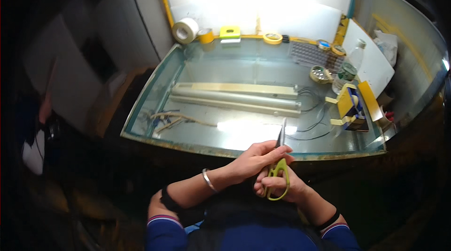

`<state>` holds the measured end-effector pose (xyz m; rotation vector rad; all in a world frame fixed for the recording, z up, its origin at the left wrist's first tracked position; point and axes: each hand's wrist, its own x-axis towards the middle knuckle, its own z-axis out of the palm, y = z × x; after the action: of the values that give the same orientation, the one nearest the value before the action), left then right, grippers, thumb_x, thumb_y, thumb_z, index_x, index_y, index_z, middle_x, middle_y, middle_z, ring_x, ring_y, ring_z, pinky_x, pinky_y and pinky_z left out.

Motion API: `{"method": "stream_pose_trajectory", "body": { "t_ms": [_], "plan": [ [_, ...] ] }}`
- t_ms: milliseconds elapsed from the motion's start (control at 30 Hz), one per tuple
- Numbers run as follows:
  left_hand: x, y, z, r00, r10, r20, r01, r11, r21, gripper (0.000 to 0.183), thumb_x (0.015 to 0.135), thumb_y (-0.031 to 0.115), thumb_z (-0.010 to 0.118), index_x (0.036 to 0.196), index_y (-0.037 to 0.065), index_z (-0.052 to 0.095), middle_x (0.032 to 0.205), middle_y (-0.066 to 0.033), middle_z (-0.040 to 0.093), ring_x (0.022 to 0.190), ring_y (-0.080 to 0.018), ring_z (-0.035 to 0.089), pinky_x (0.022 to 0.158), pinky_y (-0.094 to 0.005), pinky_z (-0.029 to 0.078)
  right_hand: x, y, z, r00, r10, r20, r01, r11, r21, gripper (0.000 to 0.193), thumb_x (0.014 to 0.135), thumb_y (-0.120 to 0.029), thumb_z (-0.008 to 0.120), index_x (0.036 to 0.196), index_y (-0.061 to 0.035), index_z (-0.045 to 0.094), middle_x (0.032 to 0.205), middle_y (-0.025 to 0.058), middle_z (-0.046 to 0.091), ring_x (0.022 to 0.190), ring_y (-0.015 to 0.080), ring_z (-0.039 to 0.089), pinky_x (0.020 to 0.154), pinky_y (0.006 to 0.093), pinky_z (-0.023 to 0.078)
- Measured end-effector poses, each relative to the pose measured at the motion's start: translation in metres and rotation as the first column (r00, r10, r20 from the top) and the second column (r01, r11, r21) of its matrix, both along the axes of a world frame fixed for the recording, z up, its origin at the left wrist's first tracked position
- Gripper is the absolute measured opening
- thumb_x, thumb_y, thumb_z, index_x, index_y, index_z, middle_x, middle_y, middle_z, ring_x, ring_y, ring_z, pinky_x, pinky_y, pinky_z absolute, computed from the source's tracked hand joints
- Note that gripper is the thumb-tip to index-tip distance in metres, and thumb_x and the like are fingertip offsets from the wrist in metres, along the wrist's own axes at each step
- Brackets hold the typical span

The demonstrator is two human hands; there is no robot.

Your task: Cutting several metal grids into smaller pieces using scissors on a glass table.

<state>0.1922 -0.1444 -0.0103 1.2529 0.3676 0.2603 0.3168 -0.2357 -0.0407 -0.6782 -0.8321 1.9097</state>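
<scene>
A pair of scissors point(280, 167) with yellow-green handles is held over the near edge of the glass-topped table point(197, 72), blades pointing away from me. My right hand point(287, 186) grips the handles, its thumb across one loop. From the left, my left hand point(257, 158) closes on the scissors around the base of the blades, its thumb lying along them. The blades look nearly together. Some fingers of both hands are hidden behind the scissors and each other. A silver bangle point(209, 180) circles my left wrist.
Tape rolls point(186, 30) and a yellow-green box point(230, 32) line the back edge. At the right stand a plastic bottle point(346, 71), a blue-and-yellow tape dispenser point(351, 110) and a keyboard point(305, 53). Light tubes point(235, 98) and cables point(183, 118) show under the glass. Another person's hand point(45, 109) is far left.
</scene>
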Motion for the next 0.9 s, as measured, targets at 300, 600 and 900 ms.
{"method": "stream_pose_trajectory", "body": {
  "t_ms": [300, 600, 900],
  "plan": [
    [-0.002, 0.128, 0.062, 0.865, 0.399, -0.304, -0.093, 0.722, 0.686, 0.041, 0.084, 0.025, 0.057, 0.112, -0.004, 0.048, 0.099, -0.0162, 0.059, 0.090, -0.0192, 0.057, 0.077, -0.0288, 0.046, 0.099, 0.001, 0.025, 0.564, -0.641, 0.520, 0.395, 0.763, 0.512, 0.014, 0.080, -0.011, 0.062, 0.086, 0.0017, 0.061, 0.075, 0.0049, 0.062, 0.066, 0.0079, 0.058, 0.060, 0.0206, 0.046],
    [0.101, 0.263, 0.016, 0.752, 0.620, -0.224, -0.341, 0.657, 0.673, 0.040, 0.079, 0.026, 0.058, 0.105, -0.004, 0.049, 0.095, -0.0150, 0.058, 0.085, -0.0196, 0.059, 0.070, -0.0291, 0.048, 0.153, 0.012, -0.012, 0.611, -0.579, 0.540, 0.441, 0.815, 0.375, 0.022, 0.078, -0.017, 0.065, 0.087, 0.0032, 0.063, 0.071, 0.0063, 0.063, 0.064, 0.0083, 0.059, 0.059, 0.0216, 0.048],
    [0.250, 0.322, -0.001, 0.622, 0.772, -0.131, -0.400, 0.458, 0.794, 0.085, 0.064, 0.047, 0.068, 0.117, -0.009, 0.034, 0.113, -0.0272, 0.047, 0.107, -0.0327, 0.047, 0.089, -0.0362, 0.039, 0.165, 0.007, 0.002, 0.748, -0.583, 0.316, 0.556, 0.811, 0.181, 0.020, 0.084, -0.015, 0.058, 0.086, 0.0046, 0.057, 0.070, 0.0115, 0.061, 0.049, 0.0133, 0.055, 0.045, 0.0240, 0.045]
  ]
}}
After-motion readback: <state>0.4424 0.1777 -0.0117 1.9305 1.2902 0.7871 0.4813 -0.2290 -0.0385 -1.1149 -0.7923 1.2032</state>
